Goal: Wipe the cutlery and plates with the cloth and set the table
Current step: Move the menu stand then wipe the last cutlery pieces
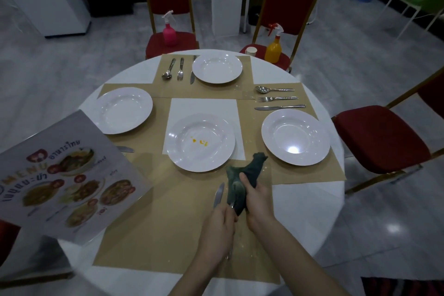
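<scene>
Cloth (242, 182) gripped in R hand (257, 197), wrapped on cutlery; L hand (217, 230) clutched handles, knife (219, 194) beside cloth.

Left hand (217, 229): bare, no glove, no ring or bracelet to be made out.
Right hand (257, 197): bare too, no glove, no jewellery visible on the fingers.
Left forearm (192, 274): uncovered from wrist to bottom edge of view, no sleeve, no watch or band.
Right forearm (300, 255): uncovered likewise, no sleeve edge anywhere in view (slightly blurred in dim light).
Rest of body: out of view; only hands and forearms seen, from above.
</scene>
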Motion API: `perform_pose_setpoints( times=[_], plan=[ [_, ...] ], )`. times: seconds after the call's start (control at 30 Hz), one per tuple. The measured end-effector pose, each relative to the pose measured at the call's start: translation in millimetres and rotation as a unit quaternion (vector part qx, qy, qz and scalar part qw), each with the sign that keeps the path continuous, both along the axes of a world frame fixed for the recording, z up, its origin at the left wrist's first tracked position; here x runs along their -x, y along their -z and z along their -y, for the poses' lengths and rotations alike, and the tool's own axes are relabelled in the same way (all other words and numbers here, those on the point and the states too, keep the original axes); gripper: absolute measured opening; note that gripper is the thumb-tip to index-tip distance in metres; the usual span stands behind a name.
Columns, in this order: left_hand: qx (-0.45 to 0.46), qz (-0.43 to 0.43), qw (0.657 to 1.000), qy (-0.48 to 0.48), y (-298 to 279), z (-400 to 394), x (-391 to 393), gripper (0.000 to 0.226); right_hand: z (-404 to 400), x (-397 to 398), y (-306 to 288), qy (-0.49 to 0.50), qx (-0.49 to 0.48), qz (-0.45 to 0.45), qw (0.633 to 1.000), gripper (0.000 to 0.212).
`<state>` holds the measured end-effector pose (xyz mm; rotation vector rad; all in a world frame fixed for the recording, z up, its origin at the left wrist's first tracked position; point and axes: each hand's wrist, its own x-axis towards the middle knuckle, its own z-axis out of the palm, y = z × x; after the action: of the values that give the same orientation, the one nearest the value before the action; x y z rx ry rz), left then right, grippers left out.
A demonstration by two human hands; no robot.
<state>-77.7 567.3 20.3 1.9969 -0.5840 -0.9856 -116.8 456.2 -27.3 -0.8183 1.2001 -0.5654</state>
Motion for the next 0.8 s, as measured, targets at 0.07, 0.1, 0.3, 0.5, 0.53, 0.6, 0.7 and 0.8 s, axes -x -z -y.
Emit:
perform_pose_setpoints(
  times=[0.07, 0.1, 0.3, 0.5, 0.53, 0.6, 0.7, 0.8],
  plan=[
    [0.002, -0.008, 1.0, 0.0, 0, 0, -2, 0.032, -5, 2, 1, -0.01, -0.02, 0.014, 1.0, 0.009],
    [-0.006, -0.016, 1.0, 0.002, 0, -1, 0, 0.032, -2, 4, 2, -0.01, -0.021, 0.003, 1.0, 0.008],
    [-0.006, -0.016, 1.0, -0.008, 3, -3, 15, 0.034, 12, 10, -1, 0.02, -0.015, -0.052, 0.998, 0.02],
    [-0.008, -0.01, 1.0, -0.015, 0, 1, 4, 0.031, -7, 1, -6, -0.001, -0.08, -0.023, 0.996, 0.022],
    [-0.023, -0.013, 1.0, -0.008, 1, 0, 6, 0.033, 0, 0, -8, 0.012, -0.069, -0.036, 0.997, 0.024],
    [-0.031, -0.014, 0.999, -0.007, 3, 0, 8, 0.035, 9, -1, -11, 0.018, -0.044, -0.046, 0.998, 0.029],
    [-0.003, 0.012, 1.0, -0.021, 4, 1, 2, 0.03, 2, -1, -19, -0.01, -0.043, -0.013, 0.999, 0.023],
    [0.004, 0.058, 0.998, -0.023, 8, -5, -4, 0.027, -17, 8, -20, -0.085, -0.06, 0.027, 0.994, 0.021]
  ],
)
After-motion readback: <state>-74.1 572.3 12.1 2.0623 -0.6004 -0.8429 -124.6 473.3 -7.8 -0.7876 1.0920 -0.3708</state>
